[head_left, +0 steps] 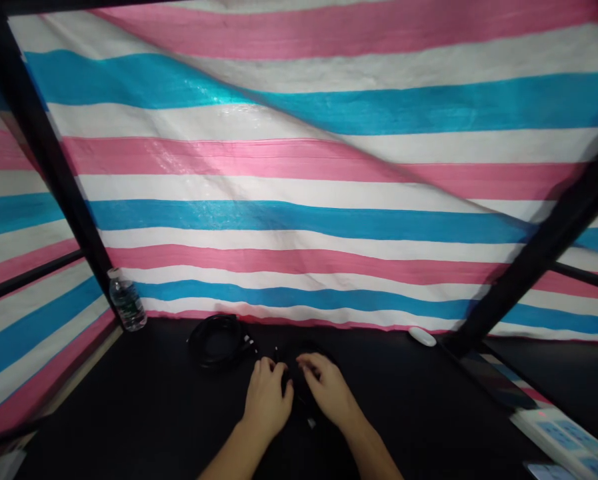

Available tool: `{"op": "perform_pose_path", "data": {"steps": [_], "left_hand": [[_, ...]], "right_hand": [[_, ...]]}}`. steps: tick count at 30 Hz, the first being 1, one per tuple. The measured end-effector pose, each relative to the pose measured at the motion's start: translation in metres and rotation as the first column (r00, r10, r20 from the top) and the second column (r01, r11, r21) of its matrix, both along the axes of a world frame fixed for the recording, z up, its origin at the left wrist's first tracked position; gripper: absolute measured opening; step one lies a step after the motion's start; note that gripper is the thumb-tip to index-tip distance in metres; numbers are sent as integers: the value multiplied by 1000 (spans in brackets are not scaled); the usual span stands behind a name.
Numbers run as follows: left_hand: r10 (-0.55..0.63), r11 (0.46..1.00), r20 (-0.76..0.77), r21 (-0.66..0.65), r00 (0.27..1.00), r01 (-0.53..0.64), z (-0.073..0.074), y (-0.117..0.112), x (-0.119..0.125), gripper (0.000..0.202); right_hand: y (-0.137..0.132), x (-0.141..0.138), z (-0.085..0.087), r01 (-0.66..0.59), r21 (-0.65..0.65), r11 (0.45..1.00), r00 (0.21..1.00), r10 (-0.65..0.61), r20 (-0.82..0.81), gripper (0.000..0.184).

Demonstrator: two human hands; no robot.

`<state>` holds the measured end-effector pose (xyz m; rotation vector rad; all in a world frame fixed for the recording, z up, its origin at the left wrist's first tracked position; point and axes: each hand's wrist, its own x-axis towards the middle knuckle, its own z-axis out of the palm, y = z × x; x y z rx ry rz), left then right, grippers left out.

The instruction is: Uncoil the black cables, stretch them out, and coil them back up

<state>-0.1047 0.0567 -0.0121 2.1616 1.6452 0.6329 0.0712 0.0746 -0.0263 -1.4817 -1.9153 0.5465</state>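
My left hand and my right hand rest close together on a dark table, fingers curled over a black cable lying between them. The cable is hard to make out against the dark surface. A second coil of black cable lies just beyond and to the left of my left hand, untouched.
A clear plastic water bottle stands at the back left corner by a black frame post. A small white oval object lies at the back right. A pink, white and blue striped tarp walls the space. A white power strip sits low right.
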Motion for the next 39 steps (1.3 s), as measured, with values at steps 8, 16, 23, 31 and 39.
{"op": "perform_pose_path", "data": {"steps": [8, 16, 23, 31, 39], "left_hand": [[25, 995, 42, -94, 999, -21, -1, 6, -2, 35], [76, 985, 132, -163, 988, -54, -1, 2, 0, 23], [141, 940, 523, -338, 841, 52, 5, 12, -8, 10], [185, 818, 879, -386, 439, 427, 35, 12, -26, 41], [206, 843, 963, -265, 173, 469, 57, 5, -36, 54]], "right_hand": [[8, 19, -23, 221, -6, 975, 972, -220, 81, 42], [0, 10, -15, 98, -58, 993, 995, -99, -23, 15], [-2, 0, 4, 23, -101, 995, 940, -56, -337, 26], [-12, -13, 22, -54, -199, 978, 779, -83, -622, 55], [-10, -17, 28, 159, -60, 985, 722, -158, -673, 56]]}}
